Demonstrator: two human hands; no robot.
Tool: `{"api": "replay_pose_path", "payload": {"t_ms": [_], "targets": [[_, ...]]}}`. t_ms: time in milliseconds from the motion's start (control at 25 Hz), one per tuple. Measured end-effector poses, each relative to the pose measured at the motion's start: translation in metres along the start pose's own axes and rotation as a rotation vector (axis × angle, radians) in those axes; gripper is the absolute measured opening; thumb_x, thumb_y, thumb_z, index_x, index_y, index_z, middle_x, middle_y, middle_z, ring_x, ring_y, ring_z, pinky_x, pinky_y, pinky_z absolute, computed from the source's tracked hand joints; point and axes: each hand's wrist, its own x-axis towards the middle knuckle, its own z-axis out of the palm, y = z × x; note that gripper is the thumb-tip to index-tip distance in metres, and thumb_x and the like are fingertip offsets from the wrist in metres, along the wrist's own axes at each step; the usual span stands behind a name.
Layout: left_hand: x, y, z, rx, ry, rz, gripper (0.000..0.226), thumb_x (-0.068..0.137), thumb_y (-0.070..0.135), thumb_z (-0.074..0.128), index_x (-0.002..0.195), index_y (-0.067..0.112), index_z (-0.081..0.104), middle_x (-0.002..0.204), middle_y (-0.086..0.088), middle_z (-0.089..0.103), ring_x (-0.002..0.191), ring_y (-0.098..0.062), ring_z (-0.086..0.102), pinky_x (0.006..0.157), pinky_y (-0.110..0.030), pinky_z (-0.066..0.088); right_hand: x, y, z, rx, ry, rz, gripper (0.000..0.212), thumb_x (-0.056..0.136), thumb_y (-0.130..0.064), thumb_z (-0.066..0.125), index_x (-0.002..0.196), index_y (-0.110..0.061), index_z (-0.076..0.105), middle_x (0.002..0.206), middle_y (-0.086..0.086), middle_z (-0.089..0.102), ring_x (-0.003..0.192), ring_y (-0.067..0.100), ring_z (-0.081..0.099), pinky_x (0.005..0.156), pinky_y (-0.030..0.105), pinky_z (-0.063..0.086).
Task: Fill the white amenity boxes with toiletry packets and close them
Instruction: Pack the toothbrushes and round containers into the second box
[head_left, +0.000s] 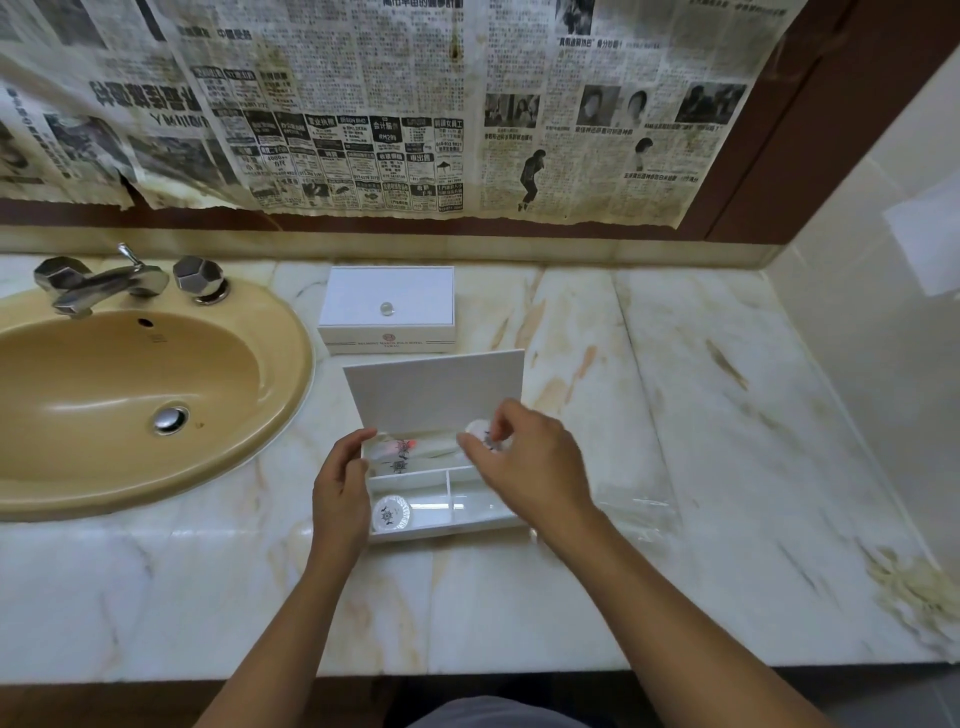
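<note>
Your counter (649, 415) is glossy veined marble; the sink (78, 467) is smooth glazed ceramic, its tap (104, 283) polished metal. The boxes (387, 301) look matt white, the newspaper (363, 104) yellowed.

white box (387, 306) (veined marble counter (675, 415))
</note>
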Motion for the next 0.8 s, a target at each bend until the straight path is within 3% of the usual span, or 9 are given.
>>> {"api": "replay_pose_path", "payload": {"t_ms": [80,200,360,600,800], "targets": [[0.000,-0.001,0.000,-0.015,-0.003,0.003,0.042,0.091,-0.009,0.035,0.109,0.016,0.063,0.107,0.009,0.064,0.092,0.015,0.056,0.075,0.000,0.040,-0.004,-0.016,0.017,-0.007,-0.103,-0.106,0.031,0.080,-0.047,0.064,0.074,-0.019,0.052,0.077,-0.001,0.063,0.076,0.021,0.058,0.066,0.030,0.044],[0.002,-0.004,-0.001,-0.018,-0.008,0.009,0.042,0.091,-0.010,0.034,0.111,0.013,0.063,0.106,0.007,0.065,0.091,0.013,0.057,0.076,-0.002,0.042,-0.011,-0.031,0.045,-0.089,-0.271,-0.259,0.024,0.083,-0.036,0.062,0.087,-0.012,0.058,0.091,0.010,0.065,0.088,0.028,0.059,0.069,0.029,0.038],[0.003,-0.006,-0.002,0.001,-0.009,0.024,0.041,0.091,-0.010,0.035,0.114,0.010,0.063,0.110,0.005,0.062,0.095,0.019,0.053,0.077,0.003,0.037,-0.010,-0.038,0.072,-0.208,-0.423,-0.299,0.023,0.083,-0.026,0.062,0.094,-0.006,0.062,0.098,0.017,0.064,0.093,0.034,0.058,0.069,0.030,0.035],[0.004,-0.010,-0.003,0.012,-0.010,0.025,0.042,0.093,-0.008,0.034,0.114,0.015,0.063,0.112,0.006,0.062,0.098,0.019,0.053,0.079,0.003,0.036,-0.003,-0.041,0.089,-0.246,-0.459,-0.262,0.025,0.084,-0.023,0.065,0.097,-0.002,0.064,0.103,0.020,0.062,0.096,0.035,0.059,0.072,0.032,0.041],[0.005,-0.012,-0.002,0.012,-0.005,0.019,0.041,0.094,-0.007,0.034,0.115,0.013,0.064,0.112,0.004,0.062,0.100,0.012,0.055,0.079,0.002,0.039,-0.006,-0.041,0.099,-0.189,-0.479,-0.226,0.021,0.085,-0.016,0.060,0.093,0.003,0.066,0.096,0.023,0.064,0.082,0.034,0.056,0.066,0.029,0.033]]}}
